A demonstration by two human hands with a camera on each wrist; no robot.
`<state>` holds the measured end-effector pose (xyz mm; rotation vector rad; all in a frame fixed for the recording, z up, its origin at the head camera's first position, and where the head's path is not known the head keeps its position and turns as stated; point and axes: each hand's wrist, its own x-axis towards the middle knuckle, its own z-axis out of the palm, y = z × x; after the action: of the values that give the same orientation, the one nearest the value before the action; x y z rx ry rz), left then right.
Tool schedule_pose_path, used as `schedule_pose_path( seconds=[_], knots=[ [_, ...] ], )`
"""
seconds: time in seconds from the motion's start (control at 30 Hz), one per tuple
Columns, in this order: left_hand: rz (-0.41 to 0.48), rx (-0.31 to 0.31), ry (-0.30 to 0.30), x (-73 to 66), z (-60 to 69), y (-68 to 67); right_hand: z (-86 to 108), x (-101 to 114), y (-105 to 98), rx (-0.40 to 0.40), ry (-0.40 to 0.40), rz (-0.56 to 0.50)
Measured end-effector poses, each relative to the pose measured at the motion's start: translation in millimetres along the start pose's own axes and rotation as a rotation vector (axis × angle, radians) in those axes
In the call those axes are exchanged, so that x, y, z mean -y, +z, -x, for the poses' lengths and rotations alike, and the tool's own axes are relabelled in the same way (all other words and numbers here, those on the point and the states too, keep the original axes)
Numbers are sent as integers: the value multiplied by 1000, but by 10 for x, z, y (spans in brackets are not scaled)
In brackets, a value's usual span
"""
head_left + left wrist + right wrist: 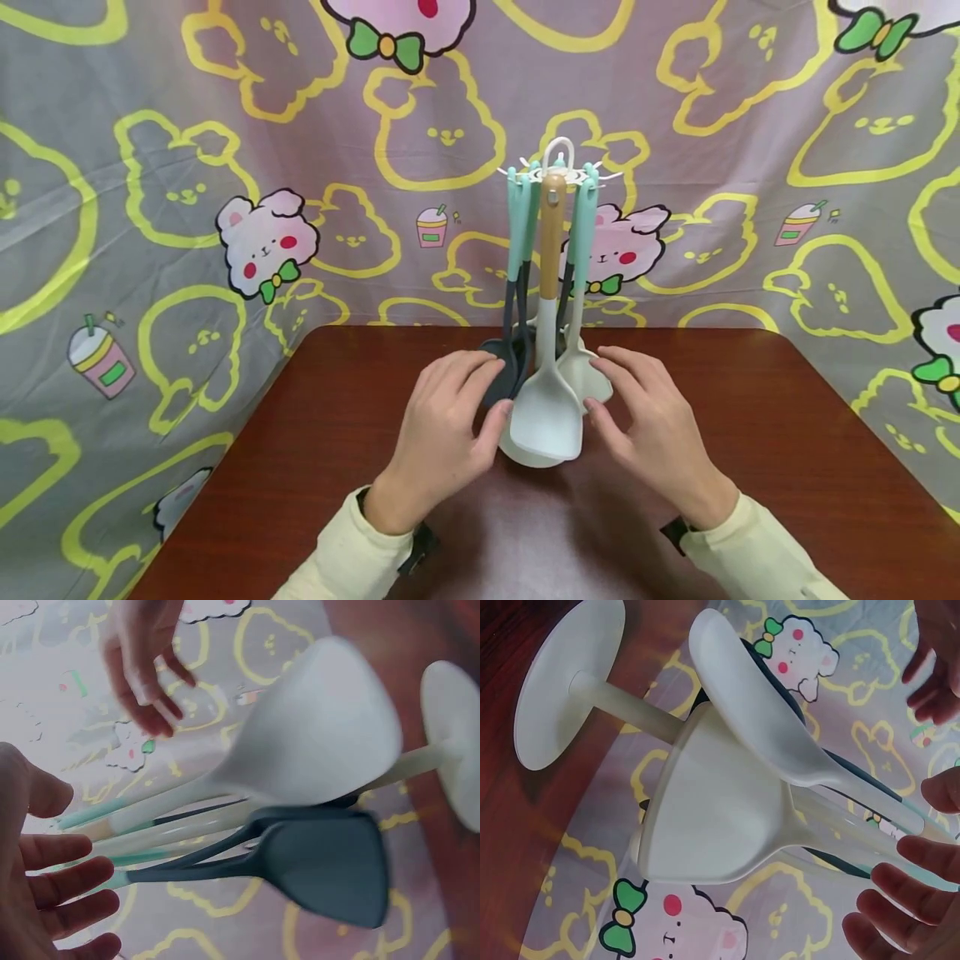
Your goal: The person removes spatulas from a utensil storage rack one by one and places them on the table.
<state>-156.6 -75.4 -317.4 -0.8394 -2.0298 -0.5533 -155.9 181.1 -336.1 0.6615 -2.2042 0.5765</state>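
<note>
Head view: the utensil rack (558, 147) stands on the surface (337, 433) between the hands, a little past centre towards 1 o'clock. Its wide round base (522, 457) probably keeps the tall load from tipping. The utensils hang by their handle ends from the top, heads downward, presumably so each can be lifted off singly. The white spatula (546, 417), with a wooden handle, hangs in front; from its head, the dark spatula (498, 375) lies at 10 o'clock and the cream spatula (592, 379) at 1 o'clock. The left hand (446, 412) is at 9 o'clock of the white head and the right hand (652, 425) at 3 o'clock, both palms inward, fingers loosely bent, thumbs apart from fingers. They are apart from each other and grip nothing; whether a fingertip brushes a utensil, I cannot tell.

Left wrist view: the left hand spreads at 8 o'clock with nothing in its grasp, the right at 11 o'clock.

Right wrist view: the right hand, at 4 o'clock, has relaxed fingers near the handles, while the pole (630, 712) runs from the base at 10 o'clock up behind the heads.
</note>
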Motion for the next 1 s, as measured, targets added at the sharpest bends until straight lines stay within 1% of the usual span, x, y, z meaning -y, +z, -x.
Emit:
schedule_pose_path(
  seconds=[0.07,0.23,0.5,0.67,0.73,0.87,0.93,1.0],
  knots=[
    [7,-5,-4,18,-74,-64,-4,6,17,-12,-6,-5],
    [-9,-31,14,36,-298,-230,-19,11,39,-42,-20,-19],
    [-11,-80,42,53,-718,-473,-12,20,46,-21,1,-40],
    [-36,-64,66,82,-957,-606,-19,27,72,-24,-2,-42],
    [-33,-53,72,98,-1055,-641,-24,31,77,-29,-3,-40],
    [19,-32,53,192,-1266,-654,-33,45,77,-23,3,-41],
    [78,-21,33,266,-1380,-636,-35,52,82,-17,4,-46],
    [158,-10,9,351,-1493,-603,-38,60,88,-13,4,-51]
  ],
)
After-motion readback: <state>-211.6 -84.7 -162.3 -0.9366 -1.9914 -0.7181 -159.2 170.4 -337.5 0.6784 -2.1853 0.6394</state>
